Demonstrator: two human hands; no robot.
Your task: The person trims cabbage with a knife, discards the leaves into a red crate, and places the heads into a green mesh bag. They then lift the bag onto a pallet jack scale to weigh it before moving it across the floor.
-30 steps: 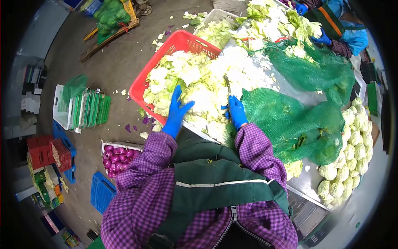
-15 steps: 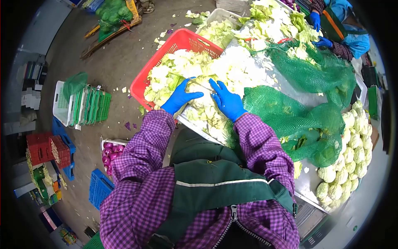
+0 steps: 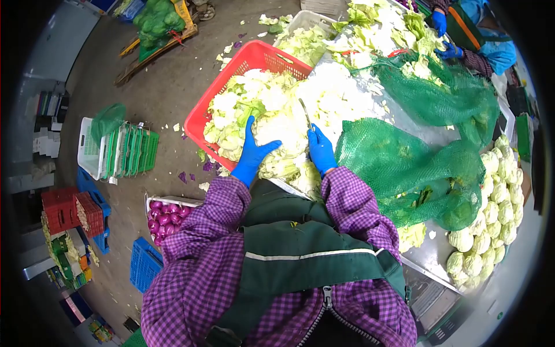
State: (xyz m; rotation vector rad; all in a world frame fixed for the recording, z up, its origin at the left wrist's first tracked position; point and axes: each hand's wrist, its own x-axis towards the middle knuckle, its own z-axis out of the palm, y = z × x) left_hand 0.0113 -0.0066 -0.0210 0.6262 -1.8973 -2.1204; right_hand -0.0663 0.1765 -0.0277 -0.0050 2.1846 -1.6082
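Observation:
A pale cabbage (image 3: 282, 128), washed out by glare, lies at the table edge between my blue-gloved hands. My left hand (image 3: 253, 153) cups its left side, thumb stretched across the near side and fingers up along it. In my right hand (image 3: 321, 150) is a knife (image 3: 304, 113), its narrow blade pointing up and away beside the cabbage; the handle is mostly hidden in my fingers. Loose cabbage leaves (image 3: 341, 95) are heaped just beyond. To the left, a red crate (image 3: 199, 124) holds more leaves.
Green mesh sacking (image 3: 381, 156) spreads over the table to my right, with stacked cabbages (image 3: 491, 214) past it. A co-worker's gloved hands (image 3: 444, 37) are at the far right. Red onions (image 3: 167, 220) sit in a crate by my left; green and white crates (image 3: 124, 147) stand on the floor.
My right hand has turned and drawn nearer, and the knife blade now shows upright. My left hand has shifted slightly down and right, its fingers pointing more upward.

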